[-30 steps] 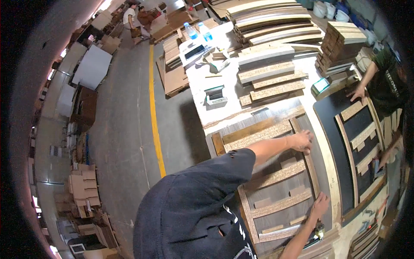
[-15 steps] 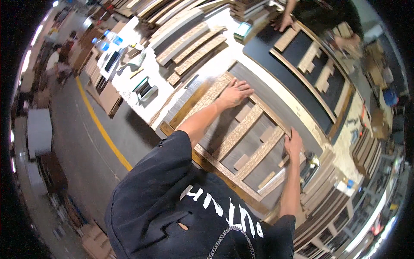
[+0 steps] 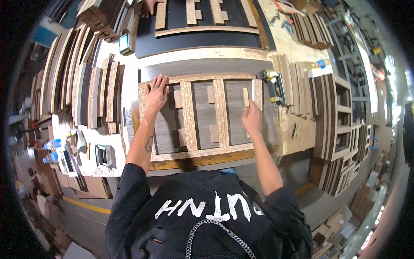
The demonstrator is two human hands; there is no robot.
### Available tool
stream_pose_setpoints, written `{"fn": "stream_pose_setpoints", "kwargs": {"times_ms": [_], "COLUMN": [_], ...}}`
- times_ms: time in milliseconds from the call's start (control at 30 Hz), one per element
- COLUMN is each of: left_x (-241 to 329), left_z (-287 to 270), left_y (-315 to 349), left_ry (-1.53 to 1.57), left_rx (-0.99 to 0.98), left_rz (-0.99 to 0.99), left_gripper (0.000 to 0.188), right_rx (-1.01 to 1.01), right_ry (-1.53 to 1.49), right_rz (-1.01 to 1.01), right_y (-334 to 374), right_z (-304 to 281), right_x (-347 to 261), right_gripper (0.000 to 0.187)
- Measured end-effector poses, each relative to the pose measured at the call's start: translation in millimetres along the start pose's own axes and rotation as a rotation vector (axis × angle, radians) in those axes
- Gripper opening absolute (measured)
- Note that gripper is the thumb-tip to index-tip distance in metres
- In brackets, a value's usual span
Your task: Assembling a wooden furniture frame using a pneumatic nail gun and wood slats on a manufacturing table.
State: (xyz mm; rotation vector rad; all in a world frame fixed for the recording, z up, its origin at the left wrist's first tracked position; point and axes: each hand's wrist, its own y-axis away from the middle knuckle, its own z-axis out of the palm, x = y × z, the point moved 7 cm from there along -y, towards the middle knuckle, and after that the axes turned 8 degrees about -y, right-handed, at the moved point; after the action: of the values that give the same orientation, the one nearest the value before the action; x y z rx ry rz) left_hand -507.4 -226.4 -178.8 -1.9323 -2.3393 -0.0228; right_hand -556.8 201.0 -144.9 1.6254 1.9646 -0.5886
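Note:
A ladder-like particleboard frame lies on a dark wood-grain panel in front of me. My left hand rests flat on its far left corner, fingers stretched over the edge. Toward the right end, my right hand has its fingers closed at the lower end of a small pale wood block; the fingertips are partly hidden. Brownish small blocks sit against the frame's inner crosspieces. Just beyond the far right corner lies a yellow-green and black nail gun.
Across the bench, another person's hand is at a second frame on a black panel. Stacked boards stand at left, more strips at right. Finished-looking frames are piled beyond the right edge. Bottles stand at far left.
My view has turned, so the frame now lies square before me. My right hand has left the frame's far right corner and come to the small block inside it. My left hand stays on the frame.

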Motion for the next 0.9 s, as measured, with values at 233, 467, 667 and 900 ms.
{"fn": "stream_pose_setpoints", "kwargs": {"times_ms": [233, 467, 667, 900], "left_x": [152.6, 255.4, 259.5, 285.2], "left_z": [-15.5, 6.9, 5.5, -2.7], "left_y": [-40.2, -71.9, -72.1, -97.3], "left_ry": [0.083, 0.160, 0.173, 0.100], "left_rx": [0.145, 0.067, 0.047, -0.014], "left_rz": [0.060, 0.168, 0.170, 0.129], "left_gripper": [0.044, 0.039, 0.037, 0.039], "right_rx": [0.158, -0.063, -0.108, -0.126], "right_ry": [-0.028, -0.037, -0.009, -0.005], "right_rz": [0.126, 0.109, 0.073, 0.033], "right_y": [24.6, -30.8, -29.8, -34.0], "right_z": [-54.2, -25.5, -27.5, -23.0], "right_x": [88.3, 55.6, 51.2, 52.3], "right_gripper": [0.047, 0.059, 0.060, 0.082]}}
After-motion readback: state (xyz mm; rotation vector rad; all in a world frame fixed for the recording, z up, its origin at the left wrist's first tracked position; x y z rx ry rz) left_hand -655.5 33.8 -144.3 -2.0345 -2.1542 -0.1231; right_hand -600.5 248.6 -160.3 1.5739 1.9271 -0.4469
